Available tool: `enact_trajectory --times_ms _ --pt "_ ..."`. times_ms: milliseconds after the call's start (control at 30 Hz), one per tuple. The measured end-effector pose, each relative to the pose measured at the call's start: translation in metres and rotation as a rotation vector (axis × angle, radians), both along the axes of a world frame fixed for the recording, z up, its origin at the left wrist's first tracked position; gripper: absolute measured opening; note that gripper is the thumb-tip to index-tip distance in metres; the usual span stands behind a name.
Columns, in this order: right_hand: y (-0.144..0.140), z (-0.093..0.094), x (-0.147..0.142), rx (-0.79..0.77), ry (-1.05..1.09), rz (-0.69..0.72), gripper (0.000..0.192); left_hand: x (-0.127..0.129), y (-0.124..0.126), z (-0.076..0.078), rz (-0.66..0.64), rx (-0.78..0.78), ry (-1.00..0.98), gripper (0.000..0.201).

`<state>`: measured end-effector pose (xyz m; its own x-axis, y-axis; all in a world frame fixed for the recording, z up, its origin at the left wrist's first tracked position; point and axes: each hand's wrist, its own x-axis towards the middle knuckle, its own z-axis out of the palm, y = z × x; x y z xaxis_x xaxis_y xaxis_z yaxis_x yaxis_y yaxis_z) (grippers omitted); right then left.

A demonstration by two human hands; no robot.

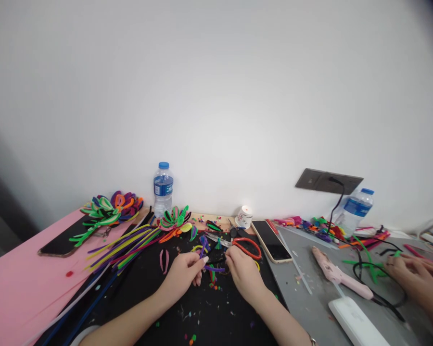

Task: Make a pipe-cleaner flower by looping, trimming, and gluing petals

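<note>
My left hand (pixel 182 275) pinches a purple pipe cleaner (pixel 204 251) that bends between both hands over the black mat (pixel 147 298). My right hand (pixel 242 270) grips the other end of the same purple pipe cleaner, close beside the left hand. Just behind my right hand lie red-handled scissors (pixel 246 246). A pink bent pipe cleaner piece (pixel 163 261) rests left of my left hand. Small coloured scraps dot the mat below my hands.
A bundle of pipe cleaners (pixel 126 244), pipe-cleaner flowers (pixel 110 207) (pixel 175 219), two water bottles (pixel 163 188) (pixel 357 207), two phones (pixel 271 240) (pixel 59 244), a pink glue gun (pixel 341 278) and a white cup (pixel 244 216) lie around. Another person's hands (pixel 416 276) work at right.
</note>
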<state>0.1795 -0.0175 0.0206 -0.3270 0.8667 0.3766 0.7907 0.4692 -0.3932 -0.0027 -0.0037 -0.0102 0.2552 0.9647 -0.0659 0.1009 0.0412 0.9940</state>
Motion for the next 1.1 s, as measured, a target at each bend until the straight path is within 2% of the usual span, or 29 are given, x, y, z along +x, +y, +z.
enact_trajectory --times_ms 267,600,667,867,1000,1100 --pt "-0.001 0.001 -0.001 -0.033 0.012 0.05 0.013 -0.002 0.002 0.002 0.04 -0.001 -0.017 0.038" --pt "0.001 -0.004 -0.004 -0.154 0.345 0.074 0.021 -0.001 0.001 -0.003 -0.015 -0.004 -0.048 0.038" --pt "0.002 -0.008 -0.005 -0.24 0.484 0.077 0.022 0.0 0.001 -0.001 -0.028 0.0 -0.057 0.037" --pt "0.006 -0.014 -0.009 -0.718 1.087 0.139 0.028 0.0 0.001 0.003 -0.095 0.006 -0.09 0.037" --pt "0.005 -0.005 -0.009 -0.877 1.295 0.216 0.027 0.0 0.001 0.006 -0.149 -0.013 -0.117 0.037" --pt "0.006 -0.003 -0.007 -0.904 1.327 0.215 0.026 -0.001 0.0 0.007 -0.15 -0.028 -0.134 0.037"
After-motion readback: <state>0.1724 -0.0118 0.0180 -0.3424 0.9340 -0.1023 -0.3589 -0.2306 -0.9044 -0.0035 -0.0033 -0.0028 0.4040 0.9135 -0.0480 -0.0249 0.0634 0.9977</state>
